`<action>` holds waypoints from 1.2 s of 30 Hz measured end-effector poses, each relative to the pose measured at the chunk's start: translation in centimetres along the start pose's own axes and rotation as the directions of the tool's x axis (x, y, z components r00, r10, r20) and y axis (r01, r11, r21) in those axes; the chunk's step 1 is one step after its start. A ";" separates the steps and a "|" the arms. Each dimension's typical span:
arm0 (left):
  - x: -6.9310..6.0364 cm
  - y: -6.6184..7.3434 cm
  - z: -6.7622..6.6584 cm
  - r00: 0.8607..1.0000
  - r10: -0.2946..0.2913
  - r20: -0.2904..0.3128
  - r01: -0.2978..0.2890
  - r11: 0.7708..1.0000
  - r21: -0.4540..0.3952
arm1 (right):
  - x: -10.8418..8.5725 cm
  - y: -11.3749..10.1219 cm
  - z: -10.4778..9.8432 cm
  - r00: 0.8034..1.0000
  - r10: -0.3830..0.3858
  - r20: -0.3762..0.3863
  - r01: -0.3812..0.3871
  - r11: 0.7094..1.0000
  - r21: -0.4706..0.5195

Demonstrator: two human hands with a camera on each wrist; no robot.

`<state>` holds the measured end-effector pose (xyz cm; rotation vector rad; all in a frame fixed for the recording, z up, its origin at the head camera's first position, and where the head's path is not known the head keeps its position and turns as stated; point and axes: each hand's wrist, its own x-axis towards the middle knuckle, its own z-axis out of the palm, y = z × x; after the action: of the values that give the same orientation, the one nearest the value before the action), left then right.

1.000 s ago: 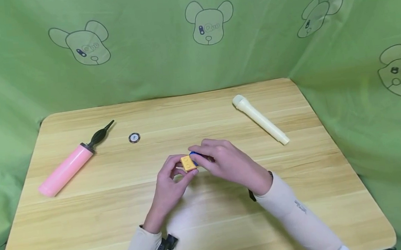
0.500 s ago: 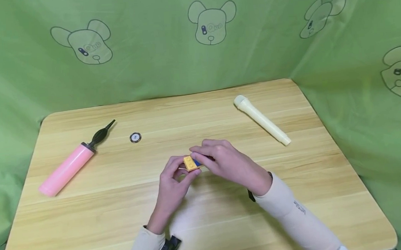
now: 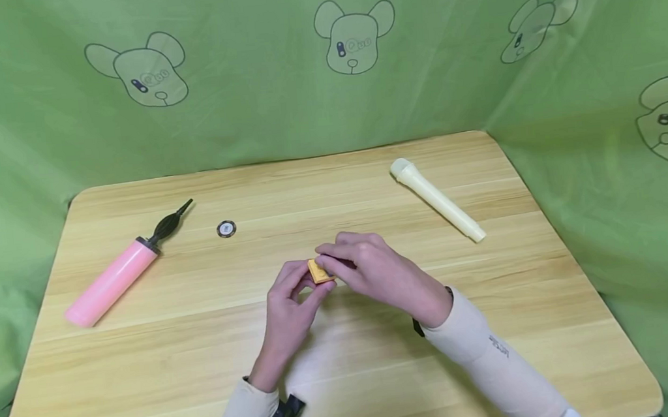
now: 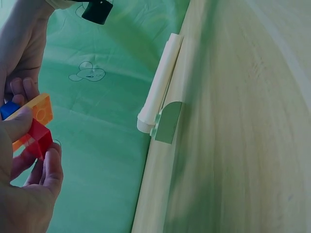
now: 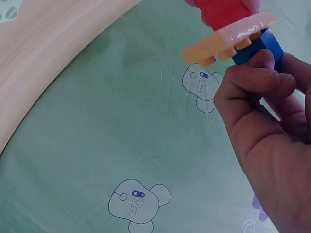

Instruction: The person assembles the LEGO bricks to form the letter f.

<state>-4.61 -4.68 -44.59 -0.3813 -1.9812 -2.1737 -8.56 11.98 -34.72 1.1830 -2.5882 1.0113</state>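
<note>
Both hands meet over the middle of the table around a small group of toy bricks. My left hand (image 3: 288,313) pinches a red brick (image 4: 39,139), seen in the left wrist view on one side of a flat yellow-orange brick (image 3: 319,272). On the studded side of that flat brick is a blue brick (image 5: 260,48), which my right hand (image 3: 383,273) holds between thumb and fingers. In the head view the right fingers cover most of the blue brick, and the red one is hidden.
A pink pump (image 3: 113,283) with a black nozzle lies at the left of the wooden table (image 3: 148,393). Near it is a round black-and-white chip (image 3: 226,229). A cream microphone-shaped object (image 3: 438,200) lies back right. Green cloth (image 3: 256,123) surrounds the table's back and sides.
The yellow-orange brick has turned and tilted slightly, and less of the blue brick shows beside it. The left hand has shifted a little to the right; the right hand stays nearly in place.
</note>
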 end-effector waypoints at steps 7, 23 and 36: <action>-0.2 -0.1 -0.1 0.999 0.035 -0.039 -0.034 0.999 0.030 | 0.1 -0.2 0.3 0.999 -0.029 -0.015 0.029 0.999 -0.018; 0.4 0.8 0.2 0.972 0.226 -0.067 -0.219 0.971 0.098 | 0.5 -1.4 -0.8 1.000 -0.027 0.013 0.028 0.998 -0.050; -0.5 -0.9 -0.5 0.991 0.096 -0.089 -0.071 0.965 0.254 | -0.8 1.7 -0.9 0.955 0.297 -0.011 -0.293 0.936 -0.193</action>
<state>-4.49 -5.12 -45.67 -0.3045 -2.1079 -1.8255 -9.35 13.80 -35.22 0.7776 -2.8601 0.7708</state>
